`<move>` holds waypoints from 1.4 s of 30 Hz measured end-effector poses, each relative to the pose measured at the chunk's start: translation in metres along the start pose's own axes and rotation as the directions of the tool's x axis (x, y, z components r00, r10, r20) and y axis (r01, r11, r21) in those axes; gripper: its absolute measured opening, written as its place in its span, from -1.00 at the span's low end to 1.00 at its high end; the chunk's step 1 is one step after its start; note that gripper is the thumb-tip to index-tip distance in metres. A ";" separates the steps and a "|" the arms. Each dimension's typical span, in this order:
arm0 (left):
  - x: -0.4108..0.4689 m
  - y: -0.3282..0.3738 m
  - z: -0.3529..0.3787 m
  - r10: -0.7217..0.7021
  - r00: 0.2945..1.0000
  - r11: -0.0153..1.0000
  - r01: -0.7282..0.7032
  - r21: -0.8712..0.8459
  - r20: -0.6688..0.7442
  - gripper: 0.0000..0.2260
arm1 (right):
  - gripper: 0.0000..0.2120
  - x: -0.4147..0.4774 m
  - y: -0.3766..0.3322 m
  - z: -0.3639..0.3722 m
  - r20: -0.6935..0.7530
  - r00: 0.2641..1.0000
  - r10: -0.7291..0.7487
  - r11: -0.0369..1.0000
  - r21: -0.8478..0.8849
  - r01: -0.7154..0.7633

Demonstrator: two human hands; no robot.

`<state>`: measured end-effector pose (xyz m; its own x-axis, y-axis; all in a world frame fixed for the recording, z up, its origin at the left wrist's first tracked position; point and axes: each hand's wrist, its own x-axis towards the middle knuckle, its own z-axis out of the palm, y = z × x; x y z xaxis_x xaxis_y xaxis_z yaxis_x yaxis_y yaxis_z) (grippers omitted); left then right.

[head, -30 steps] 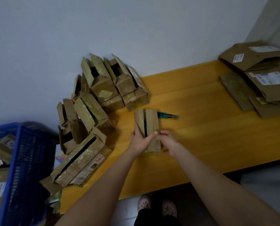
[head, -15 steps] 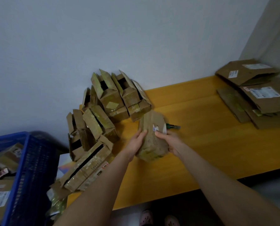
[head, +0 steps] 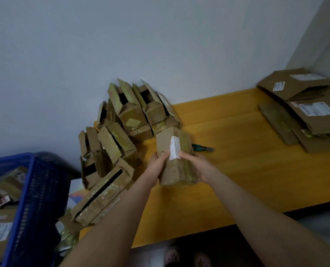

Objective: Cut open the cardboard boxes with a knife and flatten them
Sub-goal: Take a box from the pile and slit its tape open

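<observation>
Head view: both hands hold one box (head: 174, 174) between them, in front of the person and over the middle of the table (head: 247, 180). The box stands on end, its top leaning away toward the wall (head: 160, 45). Whether its lower end touches the table cannot be told.

The left hand (head: 157, 167) grips the box's left edge, thumb laid across the near face, the other fingers hidden behind. The right hand (head: 197, 167) grips the right edge, fingers curled round the side, thumb pressed on the near face at the foot of a white label (head: 174, 145). The two thumbs lie close together, just apart, about midway up the box, so more of the box shows above the grip than below it.

The knife (head: 203, 148) lies flat on the table just behind and to the right of the box, with no hand on it and its left end hidden by the box.

A pile (head: 125, 130) of opened boxes, flaps up, leans against the wall at the table's left end, just beside the held box. A flat stack (head: 304, 112) lies well apart at the far right. A blue crate (head: 33, 199) with more boxes stands at the left, off the table. Slippers (head: 172, 256) show below the table's near edge.
</observation>
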<state>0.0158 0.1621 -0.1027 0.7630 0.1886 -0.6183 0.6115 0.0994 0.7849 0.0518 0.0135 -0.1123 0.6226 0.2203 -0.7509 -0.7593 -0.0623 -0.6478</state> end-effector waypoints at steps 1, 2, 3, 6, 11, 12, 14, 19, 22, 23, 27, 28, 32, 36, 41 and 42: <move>0.001 0.002 0.001 0.052 0.998 0.996 -0.050 0.074 -0.029 -0.55 | -0.24 0.003 0.002 0.001 -0.049 0.998 -0.041 0.999 -0.014 0.040; 0.002 0.006 0.002 0.101 0.993 0.982 -0.091 0.168 -0.053 -0.52 | -0.32 0.004 0.004 0.004 -0.103 0.991 -0.080 0.997 -0.027 0.078; 0.006 0.009 0.002 0.142 0.987 0.952 -0.115 0.284 -0.074 -0.50 | -0.36 0.007 0.006 0.007 -0.139 0.985 -0.104 0.994 -0.037 0.099; 0.019 0.016 0.005 0.185 0.981 0.787 -0.110 0.607 -0.062 -0.41 | -0.46 0.015 0.009 0.016 -0.164 0.980 -0.112 0.988 -0.124 0.092; 0.030 0.010 0.018 0.179 0.980 0.561 -0.030 0.827 -0.087 0.00 | -0.71 0.033 0.007 0.009 -0.279 0.941 -0.193 0.914 -0.399 0.069; 0.032 0.008 0.022 0.195 0.975 0.506 -0.008 0.862 -0.105 0.06 | -0.70 0.038 0.006 0.004 -0.317 0.921 -0.225 0.870 -0.492 0.043; 0.037 0.005 0.031 0.213 0.969 0.419 0.026 0.908 -0.126 0.13 | -0.66 0.048 0.000 -0.008 -0.356 0.890 -0.286 0.755 -0.656 -0.020; 0.053 0.000 0.039 0.310 0.942 0.207 0.065 0.976 -0.128 0.10 | -0.48 0.086 -0.007 -0.016 -0.288 0.910 -0.298 0.506 -0.856 -0.105; 0.064 0.001 0.029 0.342 0.932 0.223 0.046 0.974 -0.123 0.08 | -0.47 0.105 -0.010 -0.010 -0.247 0.932 -0.264 0.411 -0.903 -0.123; 0.066 0.001 0.025 0.344 0.932 0.234 0.035 0.972 -0.116 0.08 | -0.47 0.110 -0.011 -0.009 -0.228 0.941 -0.251 0.388 -0.914 -0.118; 0.070 -0.001 0.007 0.337 0.936 0.317 -0.009 0.948 -0.104 0.04 | -0.51 0.117 -0.016 -0.009 -0.234 0.952 -0.198 0.326 -0.932 -0.161; 0.071 -0.003 0.001 0.331 0.937 0.344 -0.013 0.939 -0.108 0.03 | -0.54 0.116 -0.017 -0.012 -0.249 0.945 -0.214 0.305 -0.936 -0.178; 0.069 -0.010 -0.013 0.293 0.949 0.336 0.009 0.942 -0.114 0.05 | -0.58 0.106 -0.017 -0.024 -0.302 0.919 -0.253 0.297 -0.929 -0.223; 0.061 -0.011 -0.004 0.262 0.957 0.307 0.041 0.951 -0.126 0.10 | -0.61 0.099 -0.013 -0.032 -0.317 0.906 -0.281 0.277 -0.931 -0.239; 0.056 -0.013 -0.001 0.216 0.976 0.264 -0.035 0.964 -0.023 0.09 | -0.71 0.089 0.006 -0.030 -0.307 0.902 -0.304 0.256 -0.938 -0.234; 0.054 -0.014 0.001 0.216 0.976 0.246 -0.056 0.968 0.001 0.09 | -0.70 0.087 0.011 -0.029 -0.304 0.904 -0.302 0.271 -0.936 -0.224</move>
<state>0.0490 0.1700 -0.1471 0.8772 0.2042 -0.4345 0.3105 -0.9316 0.1890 0.1029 0.0037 -0.1885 0.8496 -0.0778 -0.5216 -0.1680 -0.9775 -0.1279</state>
